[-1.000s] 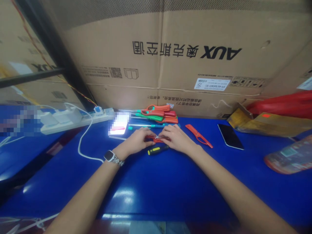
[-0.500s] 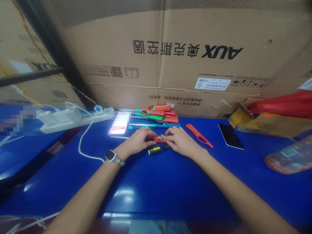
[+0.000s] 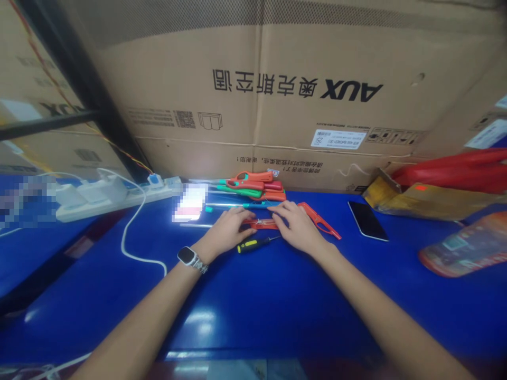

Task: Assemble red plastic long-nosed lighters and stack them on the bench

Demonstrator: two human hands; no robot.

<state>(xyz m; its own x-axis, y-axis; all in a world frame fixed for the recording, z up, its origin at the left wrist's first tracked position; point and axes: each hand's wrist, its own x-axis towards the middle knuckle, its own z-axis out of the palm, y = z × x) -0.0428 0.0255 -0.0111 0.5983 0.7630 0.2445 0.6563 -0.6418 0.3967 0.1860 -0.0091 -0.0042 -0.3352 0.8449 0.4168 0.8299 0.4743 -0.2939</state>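
An opened orange-red gas lighter (image 3: 263, 224), a casing half with small parts showing inside, lies flat on the blue table. My left hand (image 3: 225, 229) grips its left end between thumb and fingers. At its right end, my right hand (image 3: 299, 227) has thumb and fingers closed on the casing. The loose matching casing half (image 3: 322, 221) rests just right of that hand. Below the lighter is a black and yellow screwdriver (image 3: 253, 244), its shaft pointing right. Several long-nosed lighters (image 3: 253, 184) in orange, green and blue are heaped behind my hands.
A lit phone (image 3: 190, 203) lies left of the lighters, beside a white power strip (image 3: 119, 198) with a trailing cable. To the right are a dark phone (image 3: 367, 220), a yellow box (image 3: 435, 203) and a bottle (image 3: 463, 248). Cardboard (image 3: 277, 116) stands behind.
My right hand has shifted right along the lighter, uncovering more of its inside and the screwdriver's shaft. My left hand stays at the left end. The view has moved slightly.
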